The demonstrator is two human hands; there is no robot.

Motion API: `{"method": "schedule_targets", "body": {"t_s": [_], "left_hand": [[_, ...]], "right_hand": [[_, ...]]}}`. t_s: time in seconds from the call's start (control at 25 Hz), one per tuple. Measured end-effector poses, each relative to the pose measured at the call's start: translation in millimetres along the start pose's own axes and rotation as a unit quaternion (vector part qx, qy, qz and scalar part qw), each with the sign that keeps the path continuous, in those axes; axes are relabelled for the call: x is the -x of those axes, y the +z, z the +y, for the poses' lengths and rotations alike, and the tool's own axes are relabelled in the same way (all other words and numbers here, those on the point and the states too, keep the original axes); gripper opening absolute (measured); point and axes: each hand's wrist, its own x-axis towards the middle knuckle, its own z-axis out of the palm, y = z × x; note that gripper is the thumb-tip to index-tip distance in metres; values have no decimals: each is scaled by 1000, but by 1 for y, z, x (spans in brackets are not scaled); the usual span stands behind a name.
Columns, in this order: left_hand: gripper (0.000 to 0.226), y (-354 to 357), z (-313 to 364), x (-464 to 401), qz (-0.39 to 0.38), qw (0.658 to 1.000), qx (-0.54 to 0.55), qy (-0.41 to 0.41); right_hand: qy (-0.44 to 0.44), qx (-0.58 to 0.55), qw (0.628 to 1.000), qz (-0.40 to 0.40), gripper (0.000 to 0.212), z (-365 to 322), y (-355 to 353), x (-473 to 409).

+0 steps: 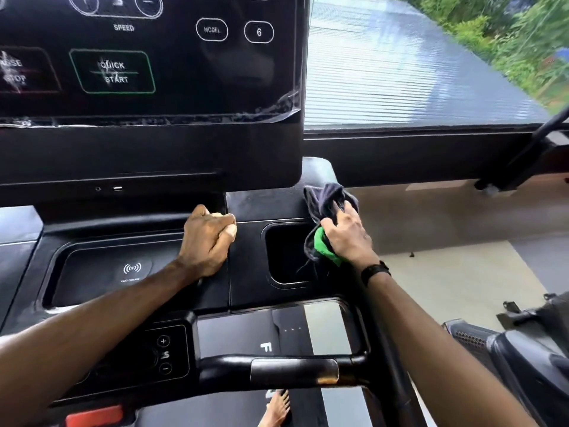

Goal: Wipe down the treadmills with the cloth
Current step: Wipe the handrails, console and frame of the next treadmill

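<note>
Cloth (326, 217) in right hand (346, 238), treadmill console (246, 266)

- The treadmill (246, 251) is black and fills the left and centre of the head view. Its glossy upright display panel carries white-outlined buttons reading SPEED, MODEL, 6 and a green-bordered QUICK START.
- Below the display lies a flat console tray with a wireless charging symbol, and to its right a deep rounded recess.
- A black crossbar handle runs across the bottom, with small plus and minus buttons to its left.
- The cloth (326, 223) is dark grey with a bright green part, bunched up at the console's right edge, beside the recess.
</note>
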Motion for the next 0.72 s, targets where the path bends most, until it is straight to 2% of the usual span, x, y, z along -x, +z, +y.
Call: {"method": "schedule_targets", "body": {"t_s": [0.12,0.24,0.32,0.4,0.48,0.6,0.72], "left_hand": [[34,1,3,-1,-11,1000,5,17],[34,3,4,-4,-14,999,3,37],[36,4,4,-5,-13,999,8,43],[37,4,5,-5,-15,999,12,41],[37,3,7,-6,-26,998,3,52],[35,0,11,-6,-73,992,-26,104],[45,-4,27,-10,-148,983,-18,107]], "right_hand": [[91,-89,992,-4,31,42,-5,41],[168,-164,972,6,30,77,-8,84],[173,-158,972,30,28,81,-4,95],[125,-119,983,59,26,69,2,95],[25,-76,993,84,23,53,5,95],[-98,-13,991,93,42,46,18,106],[-146,34,975,166,45,54,24,128]]}}
